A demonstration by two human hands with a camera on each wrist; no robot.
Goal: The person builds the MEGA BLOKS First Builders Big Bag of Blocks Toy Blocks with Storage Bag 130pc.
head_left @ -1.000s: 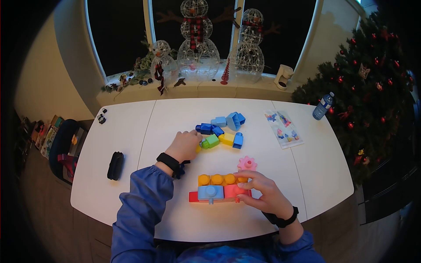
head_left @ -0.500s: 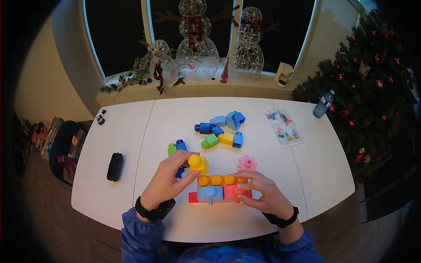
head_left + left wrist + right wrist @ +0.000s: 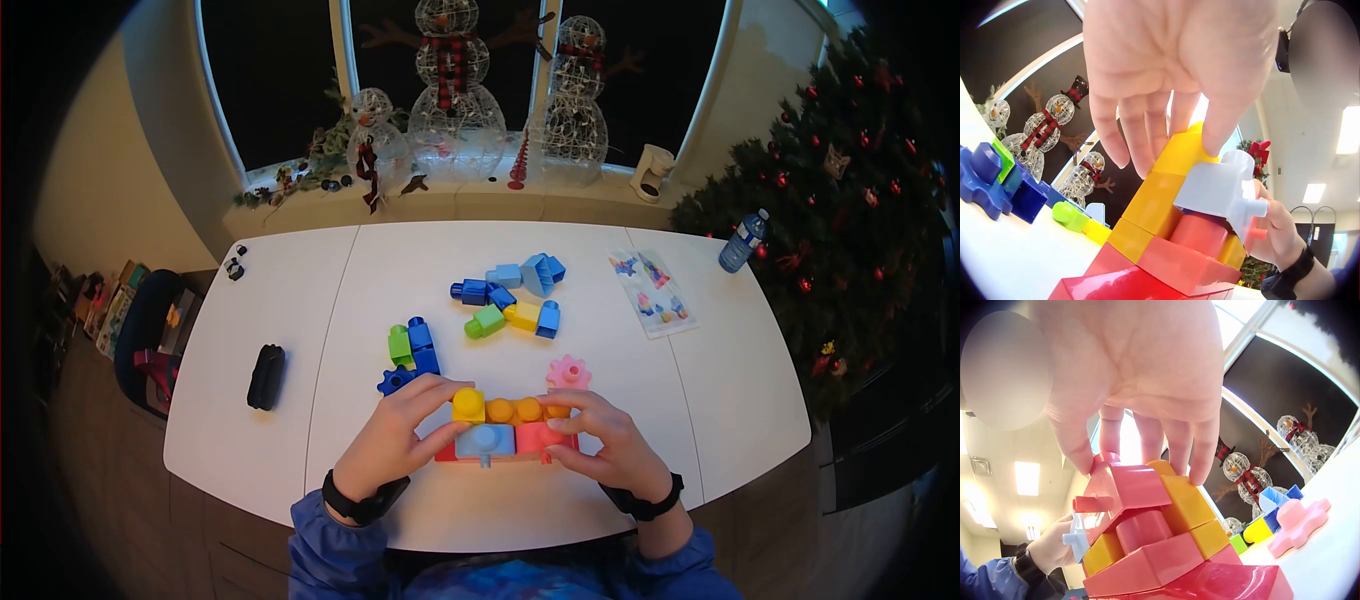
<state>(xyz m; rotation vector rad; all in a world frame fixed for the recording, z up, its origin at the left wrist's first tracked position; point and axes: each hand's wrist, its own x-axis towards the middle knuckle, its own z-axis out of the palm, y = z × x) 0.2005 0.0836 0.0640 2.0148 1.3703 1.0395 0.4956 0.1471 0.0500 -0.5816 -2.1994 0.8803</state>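
Observation:
My left hand (image 3: 395,435) pinches a yellow building block (image 3: 468,406) between thumb and fingers. That block sits at the left end of a row of orange studs (image 3: 513,410) on the block build, and in the left wrist view it rests against the orange block below. With thumb and spread fingers, my right hand (image 3: 615,440) grips the build's right end, across a pink block (image 3: 1138,487) and an orange block (image 3: 1185,503). A light blue block (image 3: 485,440) with a small peg faces me at the front left. Red blocks (image 3: 1116,284) form the base.
Beyond the build stands a pink gear-shaped piece (image 3: 569,372). Loose blue, green and yellow blocks (image 3: 487,321) lie farther back. Dark blue and green blocks (image 3: 420,345) are left of it. A picture sheet (image 3: 655,295), water bottle (image 3: 743,240) and black case (image 3: 266,377) also occupy the table.
My left hand came back from the loose blocks with the yellow block and brought it right and down onto the build's left end. My right hand stayed on the right end.

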